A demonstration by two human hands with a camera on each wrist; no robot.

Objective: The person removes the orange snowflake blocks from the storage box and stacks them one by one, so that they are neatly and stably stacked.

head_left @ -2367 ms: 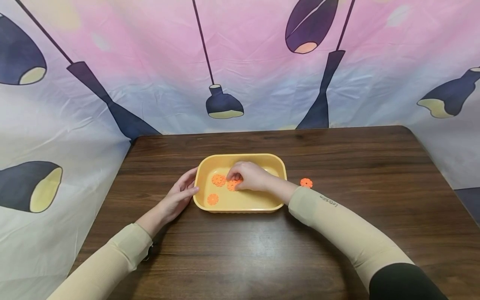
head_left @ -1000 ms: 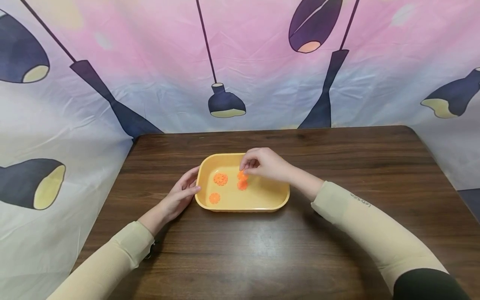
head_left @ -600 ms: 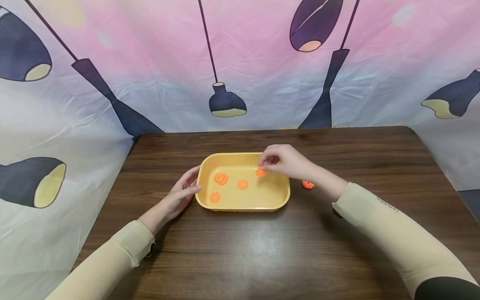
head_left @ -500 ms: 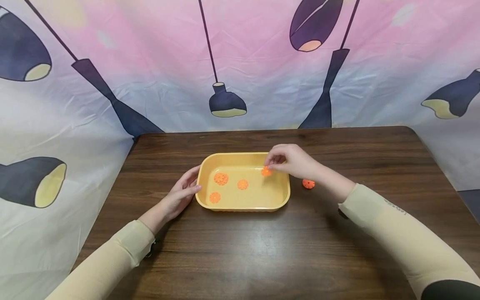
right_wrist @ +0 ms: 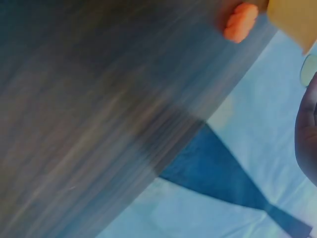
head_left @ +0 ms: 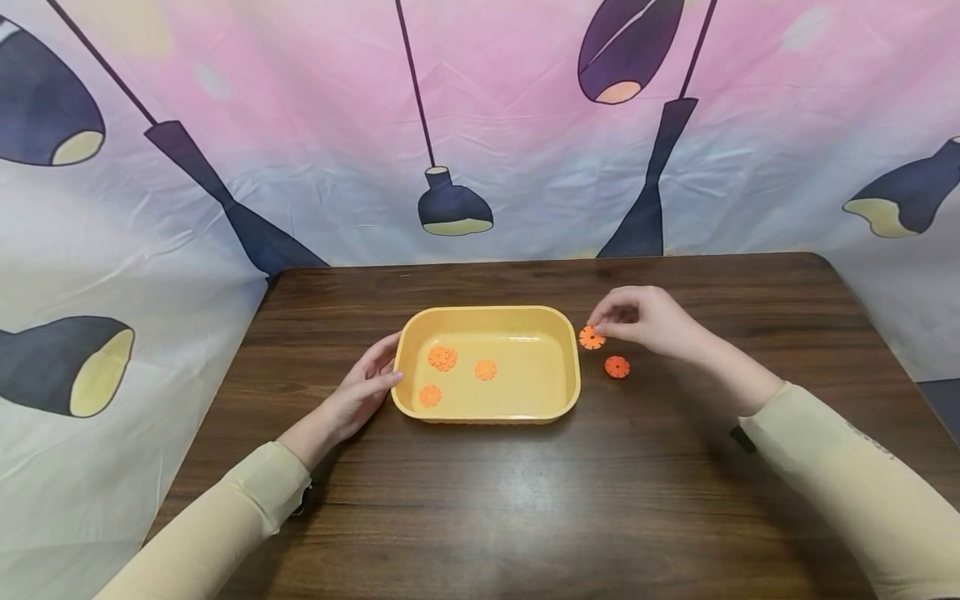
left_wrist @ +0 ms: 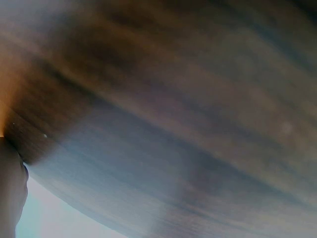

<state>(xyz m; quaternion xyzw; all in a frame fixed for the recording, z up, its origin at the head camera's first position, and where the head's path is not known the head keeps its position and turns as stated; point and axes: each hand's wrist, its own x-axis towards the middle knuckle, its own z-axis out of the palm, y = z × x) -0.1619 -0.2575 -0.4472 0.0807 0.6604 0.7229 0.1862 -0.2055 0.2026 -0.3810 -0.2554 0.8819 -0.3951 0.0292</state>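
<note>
A yellow plastic tray (head_left: 487, 410) stands on the table, and my left hand (head_left: 360, 392) holds its left end, thumb at the rim. Inside lie several orange notched plastic discs, among them a middle disc (head_left: 486, 370), a near-left disc (head_left: 430, 396) and an overlapping cluster (head_left: 442, 358). Just past the tray's right rim, my right hand (head_left: 645, 318) pinches another orange notched disc (head_left: 591, 337) between thumb and fingertips. A separate orange disc (head_left: 617, 367) lies on the table below that hand. The left wrist view catches only a strip of the hand (left_wrist: 12, 188).
The dark wood table (head_left: 480, 500) carries the tray, with its far edge behind. A patterned cloth with printed lamps (head_left: 453, 204) hangs at the back and sides. The tray's corner (right_wrist: 292, 20) shows in the right wrist view.
My right hand has lifted an orange disc from the tray's middle and carried it right, beyond the rim. The left hand keeps its place on the tray.
</note>
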